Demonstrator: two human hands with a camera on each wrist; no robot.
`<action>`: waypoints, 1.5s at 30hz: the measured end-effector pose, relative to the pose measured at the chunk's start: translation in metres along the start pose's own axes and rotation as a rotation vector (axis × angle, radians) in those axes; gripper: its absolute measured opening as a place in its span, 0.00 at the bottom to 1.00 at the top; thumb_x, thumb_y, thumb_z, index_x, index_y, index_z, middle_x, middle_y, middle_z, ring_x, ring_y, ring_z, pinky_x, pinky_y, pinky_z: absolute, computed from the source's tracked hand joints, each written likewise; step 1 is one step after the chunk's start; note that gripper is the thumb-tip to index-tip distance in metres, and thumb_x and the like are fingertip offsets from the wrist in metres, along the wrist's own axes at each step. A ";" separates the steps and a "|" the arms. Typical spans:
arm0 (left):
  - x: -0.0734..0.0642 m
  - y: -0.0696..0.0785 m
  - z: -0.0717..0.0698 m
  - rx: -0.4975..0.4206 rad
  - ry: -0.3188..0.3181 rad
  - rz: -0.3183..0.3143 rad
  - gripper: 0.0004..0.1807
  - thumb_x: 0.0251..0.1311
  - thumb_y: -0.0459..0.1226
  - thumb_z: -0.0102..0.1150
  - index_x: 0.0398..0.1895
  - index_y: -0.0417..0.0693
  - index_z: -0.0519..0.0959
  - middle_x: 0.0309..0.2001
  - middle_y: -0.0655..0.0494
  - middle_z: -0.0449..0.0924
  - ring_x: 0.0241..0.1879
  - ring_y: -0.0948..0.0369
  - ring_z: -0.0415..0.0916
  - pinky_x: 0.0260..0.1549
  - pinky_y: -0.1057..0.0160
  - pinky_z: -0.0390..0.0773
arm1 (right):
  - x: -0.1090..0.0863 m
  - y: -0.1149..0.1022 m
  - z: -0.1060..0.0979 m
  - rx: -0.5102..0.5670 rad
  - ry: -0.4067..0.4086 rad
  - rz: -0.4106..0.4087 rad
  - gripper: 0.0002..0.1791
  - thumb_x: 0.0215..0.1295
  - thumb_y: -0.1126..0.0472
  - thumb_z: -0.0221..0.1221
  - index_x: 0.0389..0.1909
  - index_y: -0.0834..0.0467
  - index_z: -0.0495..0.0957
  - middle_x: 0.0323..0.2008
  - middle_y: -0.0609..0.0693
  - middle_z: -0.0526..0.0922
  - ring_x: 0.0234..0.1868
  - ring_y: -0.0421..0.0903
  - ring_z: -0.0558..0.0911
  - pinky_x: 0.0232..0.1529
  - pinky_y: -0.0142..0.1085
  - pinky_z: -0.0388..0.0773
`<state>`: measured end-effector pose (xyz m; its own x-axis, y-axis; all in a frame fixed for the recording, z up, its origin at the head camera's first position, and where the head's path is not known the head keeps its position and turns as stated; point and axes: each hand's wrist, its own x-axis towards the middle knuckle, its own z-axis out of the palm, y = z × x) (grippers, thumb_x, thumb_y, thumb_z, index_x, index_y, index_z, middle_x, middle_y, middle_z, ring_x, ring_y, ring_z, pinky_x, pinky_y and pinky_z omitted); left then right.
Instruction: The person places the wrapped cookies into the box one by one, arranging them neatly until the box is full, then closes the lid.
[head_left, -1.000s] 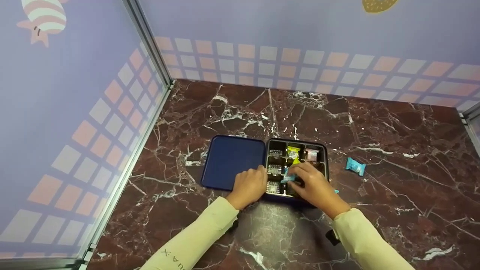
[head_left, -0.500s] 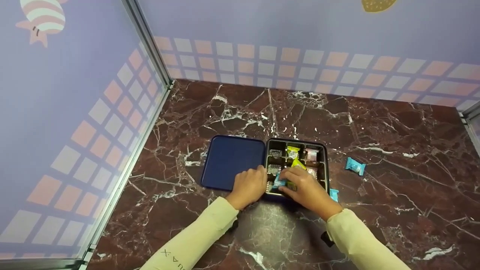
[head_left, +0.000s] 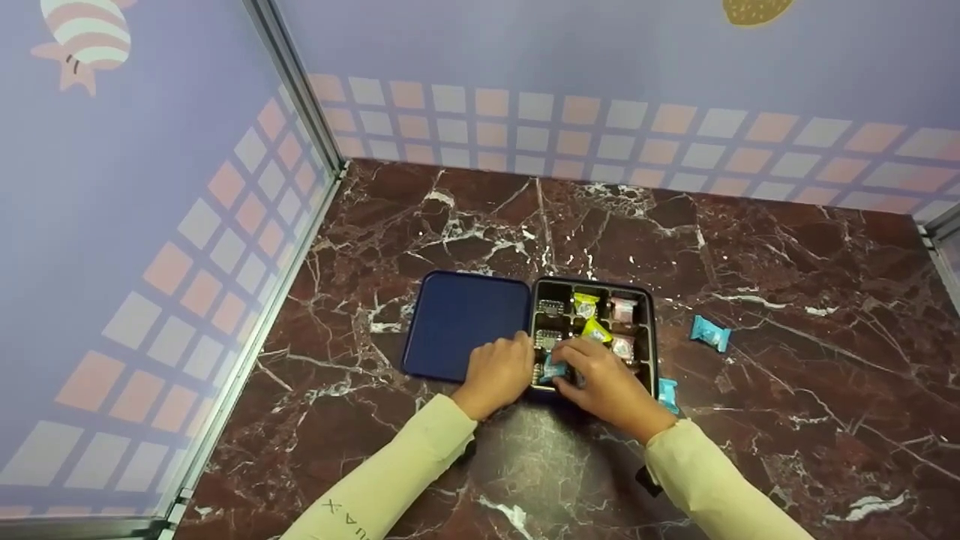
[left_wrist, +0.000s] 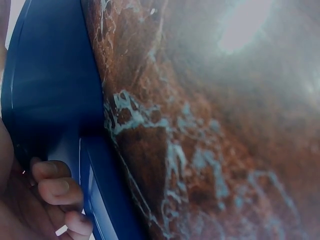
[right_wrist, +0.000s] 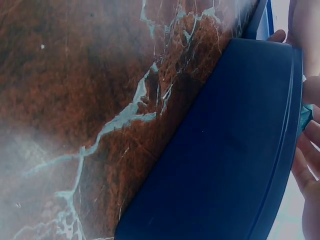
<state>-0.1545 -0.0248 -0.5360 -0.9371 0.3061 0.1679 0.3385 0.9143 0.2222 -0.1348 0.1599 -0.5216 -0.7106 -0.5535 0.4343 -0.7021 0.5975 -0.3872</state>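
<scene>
A dark blue box [head_left: 651,337] has a black divided insert holding wrapped candies. My right hand [head_left: 611,382] pinches a blue-wrapped candy [head_left: 553,369] low over the front left compartment; a bit of its teal wrapper [right_wrist: 306,116] shows past the rim in the right wrist view. My left hand [head_left: 496,371] grips the box's left edge, beside the flat lid [head_left: 469,322]. Its curled fingers [left_wrist: 60,190] show next to the blue walls in the left wrist view. Two yellow candies [head_left: 586,304] sit in the middle column, two pink candies [head_left: 623,308] in the right one.
Two more blue candies lie on the marbled table [head_left: 787,360]: one candy [head_left: 710,333] to the right, another blue candy [head_left: 667,395] close by the box's right front corner. A purple panel wall [head_left: 480,60] with printed squares rises behind, another panel [head_left: 150,225] at left.
My right hand has moved left and toward me with the blue candy, from the middle column to the front left compartment. The pink candy beneath it came into view. My left hand has stayed put.
</scene>
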 end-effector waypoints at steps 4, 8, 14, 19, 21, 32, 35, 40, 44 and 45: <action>0.000 0.000 0.000 0.019 0.007 -0.003 0.19 0.73 0.42 0.39 0.22 0.49 0.71 0.17 0.50 0.79 0.16 0.51 0.77 0.13 0.53 0.71 | 0.002 -0.001 0.002 -0.019 -0.016 0.001 0.13 0.53 0.62 0.70 0.38 0.56 0.79 0.43 0.48 0.81 0.46 0.45 0.80 0.49 0.38 0.78; 0.001 0.001 0.000 0.027 0.001 -0.005 0.19 0.73 0.43 0.39 0.22 0.50 0.71 0.17 0.50 0.79 0.16 0.52 0.77 0.13 0.53 0.71 | 0.004 -0.001 0.004 -0.045 -0.022 0.005 0.12 0.54 0.59 0.70 0.38 0.55 0.79 0.42 0.47 0.80 0.45 0.45 0.79 0.49 0.39 0.78; 0.000 0.001 0.000 0.030 -0.008 -0.003 0.20 0.74 0.43 0.37 0.22 0.50 0.70 0.16 0.51 0.78 0.14 0.53 0.75 0.11 0.55 0.69 | 0.005 0.000 0.008 -0.069 -0.001 -0.024 0.13 0.51 0.60 0.72 0.37 0.56 0.80 0.43 0.49 0.82 0.44 0.46 0.79 0.48 0.39 0.78; -0.002 -0.001 0.002 0.039 0.016 0.010 0.21 0.74 0.43 0.38 0.20 0.51 0.69 0.14 0.52 0.76 0.13 0.53 0.75 0.10 0.56 0.69 | 0.006 0.002 0.007 -0.070 0.031 -0.035 0.13 0.50 0.61 0.72 0.35 0.55 0.80 0.42 0.48 0.82 0.42 0.45 0.79 0.46 0.38 0.78; -0.001 -0.001 0.002 0.035 0.010 0.009 0.21 0.74 0.43 0.37 0.21 0.51 0.69 0.15 0.52 0.76 0.13 0.53 0.75 0.10 0.55 0.69 | 0.006 0.003 0.006 -0.069 0.033 -0.031 0.12 0.50 0.61 0.72 0.35 0.55 0.80 0.42 0.48 0.82 0.42 0.45 0.79 0.46 0.38 0.78; -0.001 -0.001 0.000 0.012 0.010 -0.004 0.20 0.73 0.44 0.39 0.22 0.50 0.71 0.17 0.50 0.79 0.15 0.52 0.77 0.12 0.54 0.71 | 0.003 0.010 -0.004 -0.068 0.066 -0.034 0.12 0.51 0.63 0.71 0.35 0.56 0.79 0.42 0.50 0.82 0.44 0.47 0.80 0.48 0.40 0.78; 0.000 -0.001 -0.001 0.002 0.012 -0.006 0.20 0.73 0.44 0.38 0.22 0.49 0.70 0.17 0.50 0.79 0.15 0.51 0.77 0.12 0.54 0.71 | 0.002 0.014 -0.010 -0.070 0.082 -0.009 0.11 0.51 0.63 0.71 0.35 0.56 0.80 0.42 0.51 0.83 0.44 0.47 0.81 0.51 0.43 0.78; 0.000 -0.001 -0.001 -0.013 -0.011 -0.015 0.21 0.74 0.43 0.37 0.22 0.49 0.70 0.17 0.49 0.79 0.16 0.51 0.77 0.13 0.54 0.71 | -0.002 0.021 -0.021 -0.085 0.093 0.020 0.12 0.50 0.64 0.71 0.35 0.57 0.80 0.41 0.50 0.82 0.45 0.48 0.81 0.56 0.45 0.76; -0.001 -0.001 -0.001 -0.022 -0.016 -0.014 0.21 0.74 0.43 0.36 0.21 0.49 0.69 0.17 0.49 0.79 0.16 0.51 0.77 0.13 0.54 0.71 | -0.008 0.027 -0.027 -0.109 0.104 0.020 0.12 0.50 0.65 0.71 0.34 0.56 0.79 0.40 0.49 0.82 0.45 0.46 0.80 0.54 0.41 0.76; -0.001 -0.001 -0.001 -0.026 -0.015 -0.012 0.21 0.74 0.43 0.36 0.21 0.49 0.69 0.17 0.50 0.78 0.16 0.51 0.77 0.13 0.54 0.71 | -0.010 0.028 -0.028 -0.101 0.109 0.018 0.12 0.50 0.66 0.71 0.34 0.56 0.79 0.40 0.49 0.82 0.45 0.46 0.80 0.53 0.40 0.76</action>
<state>-0.1535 -0.0268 -0.5359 -0.9423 0.2991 0.1502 0.3288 0.9110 0.2489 -0.1462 0.1981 -0.5140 -0.7101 -0.4795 0.5156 -0.6773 0.6653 -0.3140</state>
